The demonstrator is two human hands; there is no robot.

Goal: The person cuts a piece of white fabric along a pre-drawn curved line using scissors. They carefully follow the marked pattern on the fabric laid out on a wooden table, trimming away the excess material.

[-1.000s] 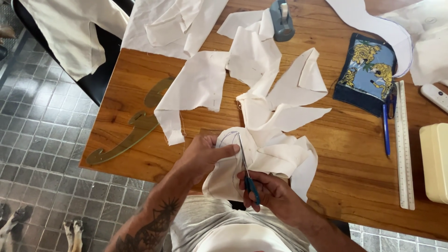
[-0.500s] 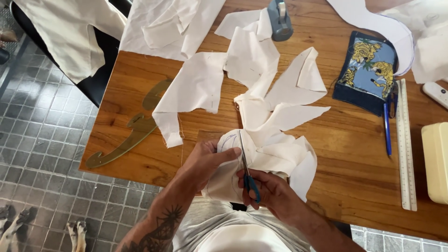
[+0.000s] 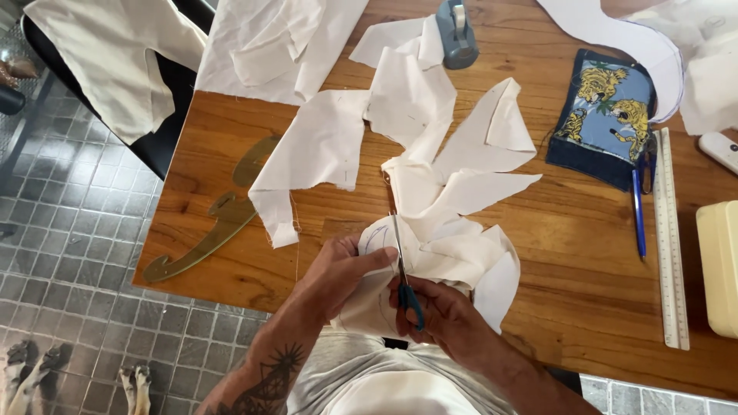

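My right hand [image 3: 442, 315] grips blue-handled scissors [image 3: 401, 265], blades pointing away from me into cream fabric [image 3: 453, 230] at the near edge of the wooden table [image 3: 584, 253]. My left hand [image 3: 338, 273] pinches a piece of that fabric with a drawn curved line on it, just left of the blades. The cut cloth spreads in loose strips and flaps toward the table's middle.
A transparent curved ruler [image 3: 211, 223] lies at the left edge. More cream cloth [image 3: 269, 46] and a tape dispenser [image 3: 456, 31] sit at the back. A tiger-print pouch [image 3: 607, 115], blue pen [image 3: 639, 211], straight ruler [image 3: 670, 238] and yellowish box [image 3: 719, 269] lie right. Dog paws [image 3: 31, 369] on tiled floor.
The scissors have advanced a little along the fabric, away from me. My left hand has shifted its hold slightly beside the blades.
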